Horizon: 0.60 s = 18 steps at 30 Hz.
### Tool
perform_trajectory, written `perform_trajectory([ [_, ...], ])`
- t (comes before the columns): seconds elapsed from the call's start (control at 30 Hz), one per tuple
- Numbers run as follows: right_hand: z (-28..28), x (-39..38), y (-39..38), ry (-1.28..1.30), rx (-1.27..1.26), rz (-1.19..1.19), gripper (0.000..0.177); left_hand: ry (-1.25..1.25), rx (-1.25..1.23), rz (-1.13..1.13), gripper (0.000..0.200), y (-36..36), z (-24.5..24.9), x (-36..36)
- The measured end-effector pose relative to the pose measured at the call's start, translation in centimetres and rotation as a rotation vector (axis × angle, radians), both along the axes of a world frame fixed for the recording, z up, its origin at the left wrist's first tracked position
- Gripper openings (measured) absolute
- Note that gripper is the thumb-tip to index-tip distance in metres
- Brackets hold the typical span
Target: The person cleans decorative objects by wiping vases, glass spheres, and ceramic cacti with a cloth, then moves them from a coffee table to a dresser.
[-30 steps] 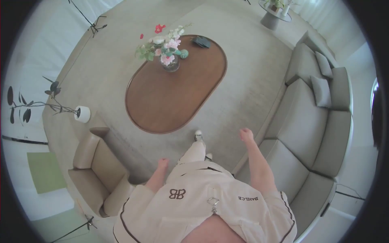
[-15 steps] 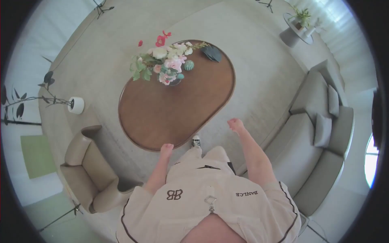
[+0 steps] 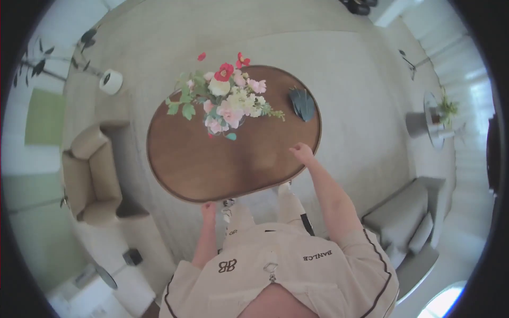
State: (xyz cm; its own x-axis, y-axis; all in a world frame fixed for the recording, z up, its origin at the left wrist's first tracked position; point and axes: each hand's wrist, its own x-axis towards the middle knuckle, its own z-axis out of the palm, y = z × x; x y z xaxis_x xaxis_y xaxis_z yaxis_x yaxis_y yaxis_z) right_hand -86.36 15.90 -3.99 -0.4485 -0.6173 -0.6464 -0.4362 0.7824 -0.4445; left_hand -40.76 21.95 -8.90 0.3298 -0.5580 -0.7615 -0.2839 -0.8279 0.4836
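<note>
A brown oval table point(image 3: 185, 164) stands right in front of my feet. At its near edge, on the left, is my left hand point(image 3: 209, 208), fingers curled in and nothing showing in them. My right hand point(image 3: 302, 152) overlaps the table's right end in this view, its fingers loosely closed with nothing visible between them. A bouquet of pink, white and red flowers point(image 3: 230, 100) rises from the tabletop, hiding much of its vase. To the right of the flowers lies a dark blue-green leaf-shaped object point(image 3: 301, 104), the thing nearest beyond my right hand.
A tan armchair point(image 3: 95, 175) is off to the left, near a white plant pot point(image 3: 111, 82). On the right are a grey sofa point(image 3: 400, 212) and a small round side table point(image 3: 432, 122) bearing a plant. Pale rug point(image 3: 360, 106) surrounds the table.
My view has turned and shifted, so the table lies more squarely before me and the sofa sits lower right. My right hand now overlaps the tabletop instead of the floor beside it.
</note>
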Motion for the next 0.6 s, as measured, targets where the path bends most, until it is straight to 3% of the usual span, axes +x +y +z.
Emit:
perform_trajectory([
  [0.1,-2.2,-4.0,-2.6,0.007,0.006,0.162,0.042,-0.057,0.026,0.083,0.029,4.5,0.3,-5.8],
  [0.2,-4.0,-6.4,-4.4,0.047,-0.019,0.195,0.037,-0.057,-0.011,-0.040,0.028,6.0,4.0,-10.3],
  [0.6,-3.6,-7.8,-8.8,0.018,0.123,0.413,0.036,-0.039,0.154,0.154,0.035,10.7,5.6,-14.6],
])
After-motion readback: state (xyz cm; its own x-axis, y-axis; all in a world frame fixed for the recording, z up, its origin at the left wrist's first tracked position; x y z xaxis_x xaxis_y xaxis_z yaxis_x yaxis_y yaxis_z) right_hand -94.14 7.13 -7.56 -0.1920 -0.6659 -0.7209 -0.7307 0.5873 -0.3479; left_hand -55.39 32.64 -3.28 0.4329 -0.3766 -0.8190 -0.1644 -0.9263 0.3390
